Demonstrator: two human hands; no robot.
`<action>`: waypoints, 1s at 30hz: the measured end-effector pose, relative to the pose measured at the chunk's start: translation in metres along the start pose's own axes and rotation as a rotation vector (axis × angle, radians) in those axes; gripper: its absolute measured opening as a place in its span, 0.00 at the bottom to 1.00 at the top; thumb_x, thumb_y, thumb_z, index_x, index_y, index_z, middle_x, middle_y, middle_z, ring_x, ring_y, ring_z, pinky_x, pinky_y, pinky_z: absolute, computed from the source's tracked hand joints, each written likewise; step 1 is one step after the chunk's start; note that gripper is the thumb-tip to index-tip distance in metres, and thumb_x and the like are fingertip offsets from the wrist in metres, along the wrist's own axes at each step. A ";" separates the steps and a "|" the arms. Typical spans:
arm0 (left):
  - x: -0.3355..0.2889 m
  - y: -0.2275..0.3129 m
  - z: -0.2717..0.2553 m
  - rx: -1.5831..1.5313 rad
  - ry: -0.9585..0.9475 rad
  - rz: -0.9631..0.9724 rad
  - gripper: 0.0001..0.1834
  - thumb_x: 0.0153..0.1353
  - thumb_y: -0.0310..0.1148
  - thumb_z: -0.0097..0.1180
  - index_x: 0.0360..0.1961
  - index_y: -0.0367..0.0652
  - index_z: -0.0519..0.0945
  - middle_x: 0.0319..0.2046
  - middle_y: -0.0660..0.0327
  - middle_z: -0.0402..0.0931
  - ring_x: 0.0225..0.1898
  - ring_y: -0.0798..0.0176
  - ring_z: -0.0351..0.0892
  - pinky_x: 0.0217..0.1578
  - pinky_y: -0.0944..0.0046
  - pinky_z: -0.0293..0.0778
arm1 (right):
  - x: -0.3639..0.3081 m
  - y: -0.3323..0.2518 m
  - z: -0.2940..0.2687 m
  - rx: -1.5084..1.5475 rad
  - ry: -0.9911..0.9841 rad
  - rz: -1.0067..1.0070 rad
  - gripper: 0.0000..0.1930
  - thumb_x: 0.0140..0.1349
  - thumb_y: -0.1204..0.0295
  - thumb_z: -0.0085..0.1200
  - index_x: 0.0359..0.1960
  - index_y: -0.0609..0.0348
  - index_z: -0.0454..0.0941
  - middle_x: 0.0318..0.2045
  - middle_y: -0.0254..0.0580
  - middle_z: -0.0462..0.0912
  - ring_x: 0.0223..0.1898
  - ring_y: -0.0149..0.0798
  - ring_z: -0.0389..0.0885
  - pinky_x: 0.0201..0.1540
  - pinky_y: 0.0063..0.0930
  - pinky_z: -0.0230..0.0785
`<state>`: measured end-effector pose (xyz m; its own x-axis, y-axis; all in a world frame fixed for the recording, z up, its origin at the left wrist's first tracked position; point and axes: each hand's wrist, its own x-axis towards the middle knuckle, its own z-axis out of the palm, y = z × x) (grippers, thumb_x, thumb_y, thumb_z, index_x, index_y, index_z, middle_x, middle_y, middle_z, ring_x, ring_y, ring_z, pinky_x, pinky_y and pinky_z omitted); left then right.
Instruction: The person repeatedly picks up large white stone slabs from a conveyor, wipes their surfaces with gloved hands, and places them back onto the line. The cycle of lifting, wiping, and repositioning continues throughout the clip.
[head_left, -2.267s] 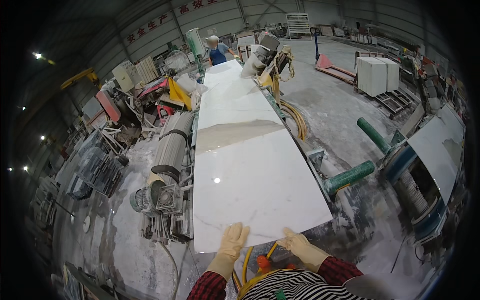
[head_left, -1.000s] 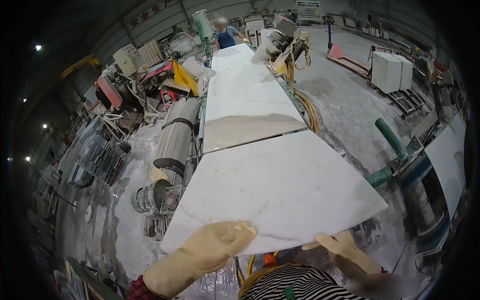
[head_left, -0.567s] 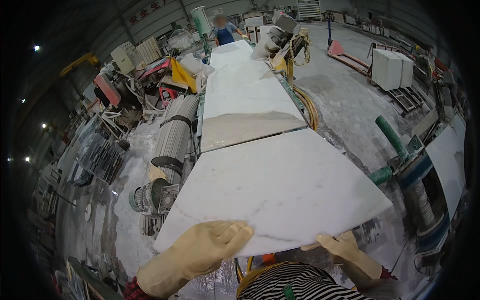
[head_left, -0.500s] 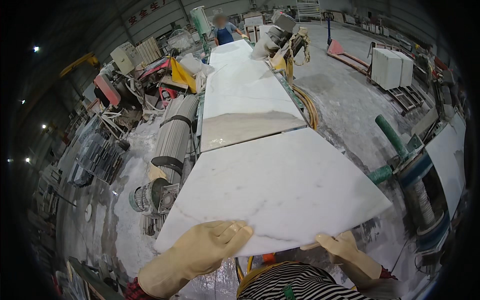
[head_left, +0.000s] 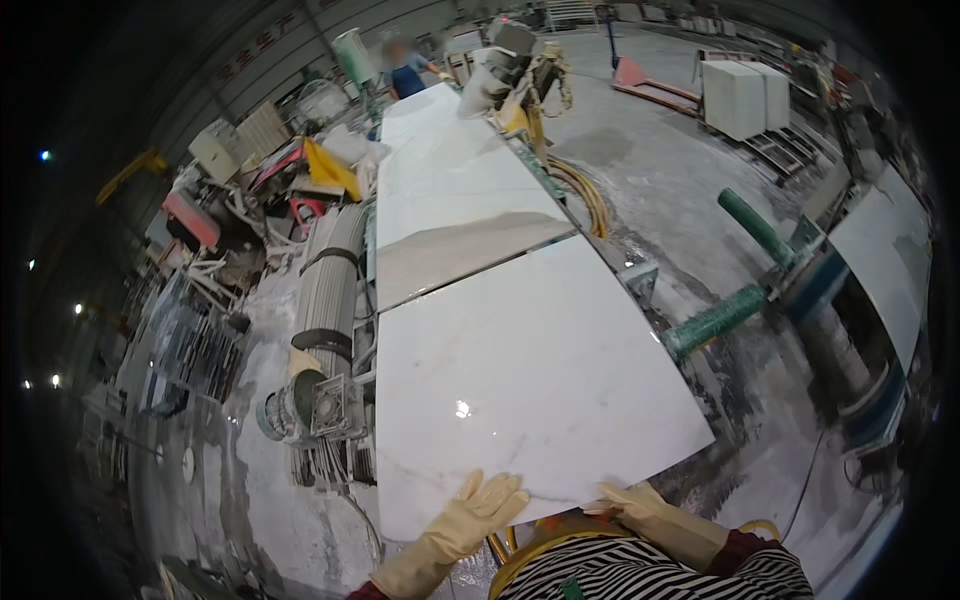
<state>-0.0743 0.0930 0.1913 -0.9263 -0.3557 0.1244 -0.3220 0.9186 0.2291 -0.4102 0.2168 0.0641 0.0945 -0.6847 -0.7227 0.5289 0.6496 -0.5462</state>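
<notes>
A white marble slab (head_left: 520,370) with faint grey veins lies in front of me, tapering away from my body. My left hand (head_left: 470,515), in a cream rubber glove, rests on its near edge with the fingers spread over the top. Near the slab's right front corner, my right hand (head_left: 630,505), gloved alike, lies against the edge with its fingers stretched and apart; some of its underside is hidden. Beyond a narrow dark gap, a second white slab (head_left: 460,190) with a grey-brown band continues the row.
A person (head_left: 405,75) in blue stands at the far end. To the right are green rollers (head_left: 715,320), coiled yellow hoses (head_left: 580,195) and a pallet jack (head_left: 650,85). A motor (head_left: 310,405) and a grey ribbed bundle (head_left: 330,270) flank the left side.
The near slab has turned and shifted left in view, uncovering more of the green roller. My left hand has loosened from a closed grip to spread fingers, and my right fingers have stretched out.
</notes>
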 end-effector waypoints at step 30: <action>-0.034 -0.021 0.164 0.174 0.073 0.128 0.40 0.67 0.36 0.67 0.80 0.37 0.73 0.77 0.31 0.70 0.81 0.35 0.68 0.81 0.23 0.56 | 0.043 0.073 -0.024 0.141 0.109 -0.036 0.33 0.74 0.48 0.73 0.43 0.79 0.90 0.38 0.53 0.96 0.37 0.37 0.94 0.42 0.27 0.85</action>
<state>-0.0677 0.1142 0.0242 -0.9472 -0.2402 0.2125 -0.2376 0.9706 0.0378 -0.3876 0.2423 -0.0171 -0.0146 -0.6614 -0.7499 0.6441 0.5674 -0.5130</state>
